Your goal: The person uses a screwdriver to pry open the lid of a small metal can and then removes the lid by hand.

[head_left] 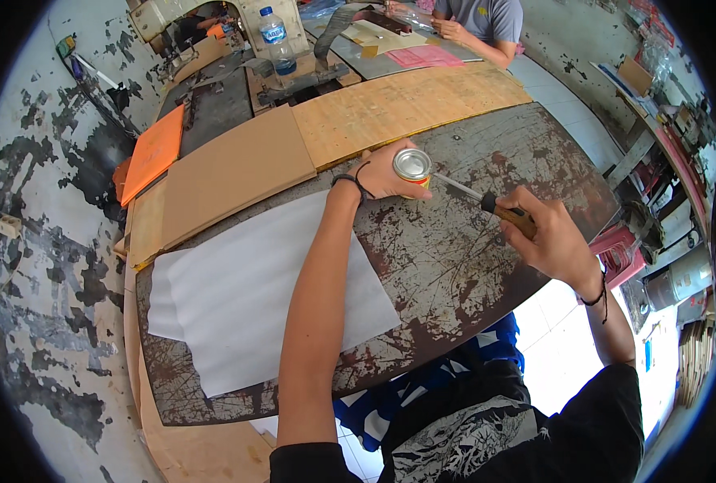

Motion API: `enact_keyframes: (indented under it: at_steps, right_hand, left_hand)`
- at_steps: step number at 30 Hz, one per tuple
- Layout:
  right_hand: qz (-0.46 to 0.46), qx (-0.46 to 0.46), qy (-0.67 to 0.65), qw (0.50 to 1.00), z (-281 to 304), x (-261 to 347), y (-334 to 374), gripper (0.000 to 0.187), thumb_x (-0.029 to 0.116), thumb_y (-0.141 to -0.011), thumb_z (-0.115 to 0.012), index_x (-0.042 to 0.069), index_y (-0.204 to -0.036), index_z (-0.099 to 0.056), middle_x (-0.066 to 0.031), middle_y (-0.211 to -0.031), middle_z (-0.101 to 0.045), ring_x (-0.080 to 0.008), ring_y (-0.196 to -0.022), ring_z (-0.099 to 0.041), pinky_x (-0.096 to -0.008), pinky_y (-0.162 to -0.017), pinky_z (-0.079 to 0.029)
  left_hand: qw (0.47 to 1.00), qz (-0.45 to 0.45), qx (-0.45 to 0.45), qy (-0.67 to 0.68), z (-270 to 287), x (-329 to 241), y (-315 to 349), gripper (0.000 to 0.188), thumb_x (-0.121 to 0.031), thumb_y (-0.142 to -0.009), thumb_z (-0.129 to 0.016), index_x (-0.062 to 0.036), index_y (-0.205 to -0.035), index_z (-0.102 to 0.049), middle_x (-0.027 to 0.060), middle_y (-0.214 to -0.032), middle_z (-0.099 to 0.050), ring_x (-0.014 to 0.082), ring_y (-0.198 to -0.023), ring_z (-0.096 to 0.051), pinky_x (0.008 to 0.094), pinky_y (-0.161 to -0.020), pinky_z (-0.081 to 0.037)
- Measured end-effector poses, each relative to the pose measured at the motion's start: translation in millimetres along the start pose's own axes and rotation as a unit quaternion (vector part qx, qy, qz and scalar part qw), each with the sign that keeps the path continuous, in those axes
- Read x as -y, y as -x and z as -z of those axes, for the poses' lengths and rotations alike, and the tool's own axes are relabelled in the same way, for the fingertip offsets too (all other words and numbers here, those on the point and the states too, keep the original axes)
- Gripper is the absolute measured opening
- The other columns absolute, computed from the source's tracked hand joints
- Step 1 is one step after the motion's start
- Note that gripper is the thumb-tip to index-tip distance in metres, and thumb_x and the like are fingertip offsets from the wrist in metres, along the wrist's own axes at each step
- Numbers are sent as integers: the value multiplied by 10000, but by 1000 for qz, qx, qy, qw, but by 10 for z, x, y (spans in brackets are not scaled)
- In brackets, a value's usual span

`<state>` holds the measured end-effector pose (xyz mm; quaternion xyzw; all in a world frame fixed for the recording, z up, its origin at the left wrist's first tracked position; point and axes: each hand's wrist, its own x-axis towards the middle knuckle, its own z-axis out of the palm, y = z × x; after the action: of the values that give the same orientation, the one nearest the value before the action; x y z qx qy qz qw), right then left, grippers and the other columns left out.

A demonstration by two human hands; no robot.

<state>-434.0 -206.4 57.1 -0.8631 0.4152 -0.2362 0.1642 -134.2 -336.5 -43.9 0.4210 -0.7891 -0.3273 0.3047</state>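
Over by the far edge of the scuffed table (pixel 471 266), the left hand (pixel 384 175) is wrapped around a small can (pixel 413 164), silver lid facing up. And look, the right hand (pixel 548 240) has a screwdriver (pixel 512 216) firmly by its handle, tip right at the can's side; from here I can't tell if they touch. White sheets (pixel 245 298) lie beneath the left forearm, brown cardboard (pixel 237 171) just beyond.

The left hand (pixel 386 175) grips a tin (pixel 413 164) over the scratched table (pixel 471 270); the right hand (pixel 553 237) holds a screwdriver (pixel 488 201), tip at the tin's rim. White sheets (pixel 241 298) lie beneath the left forearm (pixel 316 322).
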Motion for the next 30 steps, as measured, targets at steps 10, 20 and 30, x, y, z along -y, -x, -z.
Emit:
enact_keyframes:
  at_steps: [10, 20, 30]
  right_hand:
    - [12, -8, 16, 1000, 23, 20, -55, 187, 60, -861, -680, 18, -1025, -601, -174, -746, -701, -381, -671, -686, -416, -634, -529]
    - [30, 95, 147, 984, 404, 336, -477, 185, 172, -919, -634, 49, -1055, -605, -170, -847, -687, -376, -829, -662, -473, -761, -497]
    - [-27, 47, 26, 998, -146, 193, -34, 271, 102, -958, -606, 32, -1174, -458, -219, -987, -701, -472, -866, -647, -535, -761, -486]
  left_hand:
    - [999, 5, 37, -22, -25, -109, -73, 642, -400, -630, -961, -98, -1107, -655, 20, -1080, -685, 161, -1031, -636, 311, -931, -496]
    - [1000, 11, 10, -17, -31, -124, -45, 602, -356, -622, -973, -93, -1066, -662, 8, -1006, -694, 146, -959, -638, 305, -898, -505]
    - [1000, 10, 7, 8, -39, -67, -25, 546, -338, -643, -966, -86, -1026, -669, 7, -993, -699, 136, -944, -639, 299, -873, -509]
